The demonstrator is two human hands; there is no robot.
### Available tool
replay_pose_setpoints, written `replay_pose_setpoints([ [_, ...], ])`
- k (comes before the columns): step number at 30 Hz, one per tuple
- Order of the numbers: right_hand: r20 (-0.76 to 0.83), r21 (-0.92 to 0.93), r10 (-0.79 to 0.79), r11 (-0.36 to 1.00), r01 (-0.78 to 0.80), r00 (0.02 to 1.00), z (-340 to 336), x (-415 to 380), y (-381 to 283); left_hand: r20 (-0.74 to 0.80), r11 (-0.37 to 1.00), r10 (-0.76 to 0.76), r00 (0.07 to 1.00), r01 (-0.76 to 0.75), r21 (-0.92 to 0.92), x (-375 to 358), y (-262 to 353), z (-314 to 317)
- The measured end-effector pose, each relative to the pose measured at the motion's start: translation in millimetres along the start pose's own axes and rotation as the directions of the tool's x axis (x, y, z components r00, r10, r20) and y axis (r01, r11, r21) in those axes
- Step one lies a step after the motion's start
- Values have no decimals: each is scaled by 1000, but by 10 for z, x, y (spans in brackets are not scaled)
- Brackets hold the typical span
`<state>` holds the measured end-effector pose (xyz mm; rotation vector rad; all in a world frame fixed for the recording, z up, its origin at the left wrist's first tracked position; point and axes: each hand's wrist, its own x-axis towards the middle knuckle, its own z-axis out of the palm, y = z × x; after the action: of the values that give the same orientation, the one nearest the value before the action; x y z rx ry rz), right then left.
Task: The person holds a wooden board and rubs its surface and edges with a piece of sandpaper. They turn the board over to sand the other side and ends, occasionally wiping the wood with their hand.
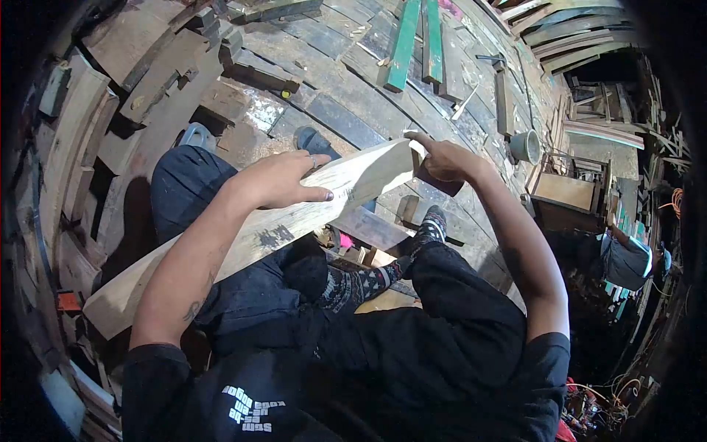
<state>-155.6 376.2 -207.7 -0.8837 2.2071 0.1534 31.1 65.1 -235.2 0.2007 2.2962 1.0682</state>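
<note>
A long pale wooden plank (294,210) lies slantwise across my lap, its far end raised toward the right and its near end low at the left. My left hand (280,180) grips it from above, fingers over the upper edge and thumb on the face, with a ring on one finger. At the plank's far end is my right hand (448,158), closed around a dark brown flat piece (440,183) that hangs against the end. The index finger reaches over the plank's tip. I cannot tell exactly what the brown piece is.
Worn floorboards carry green-painted boards (403,48), a hammer (492,57) and a grey bucket (525,146). A sandal (313,140) lies behind the plank. Curved timbers (81,118) rise at the left. A wooden box (571,188) stands at the right, with cables (611,398) below.
</note>
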Motion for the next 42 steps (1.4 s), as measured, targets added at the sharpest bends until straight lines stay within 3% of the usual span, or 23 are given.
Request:
replay_pose_setpoints([
  [2, 10, -12, 75, 997, -75, 997, -12, -13, -80, -16, 999, 33, 999, -33, 9, 16, -27, 19],
  [6, 63, -3, 50, 999, -50, 997, -17, -35, -268, -28, 1000, 19, 999, -19, 16, 9, -17, 23],
  [8, -11, 24, -230, 973, 230, 973, -12, -53, -455, -1, 1000, 1, 1000, -1, 6, -2, 5, -12],
  [9, 121, 111, -72, 992, 58, 990, -140, -104, -642, 1, 1000, 2, 1000, -2, 8, -10, 21, -22],
  [12, 61, 218, -252, 948, 233, 966, -35, -55, -806, 0, 1000, -18, 1000, 18, 20, -6, 17, -12],
  [13, 155, 207, -196, 965, 162, 968, -140, -99, -974, -23, 1000, 11, 1000, -11, 22, 16, -54, 32],
  [16, 181, 202, -191, 967, 154, 965, -209, -97, -1098, -43, 999, 41, 998, -39, 33, 29, -72, 46],
  [18, 174, 270, -216, 949, 165, 961, -158, 1, -915, -44, 999, 38, 998, -36, 41, 8, -40, 19],
  [26, 162, 53, 26, 998, -35, 986, -199, 138, -529, -27, 999, 35, 999, -34, 21, 20, -47, 28],
  [28, 135, 61, -13, 998, 5, 991, -225, 120, -559, -24, 999, 29, 999, -28, 19, 21, -38, 23],
  [30, 213, 45, -15, 999, 5, 977, -305, 112, -692, -20, 1000, 22, 1000, -22, 18, 12, -20, 13],
  [32, 156, 30, -70, 997, 66, 985, -220, 197, -673, -27, 1000, 26, 999, -26, 7, 6, -13, 1],
  [35, 196, 155, -174, 977, 145, 965, -158, 287, -694, -27, 999, 28, 999, -27, 19, 11, -23, 8],
  [38, 246, 171, -149, 979, 108, 958, -258, 201, -752, -49, 999, 20, 999, -19, 27, -10, -1, -1],
  [42, 194, 163, -181, 975, 150, 964, -190, 280, -481, -24, 999, -26, 999, 27, 25, -3, 17, 2],
])
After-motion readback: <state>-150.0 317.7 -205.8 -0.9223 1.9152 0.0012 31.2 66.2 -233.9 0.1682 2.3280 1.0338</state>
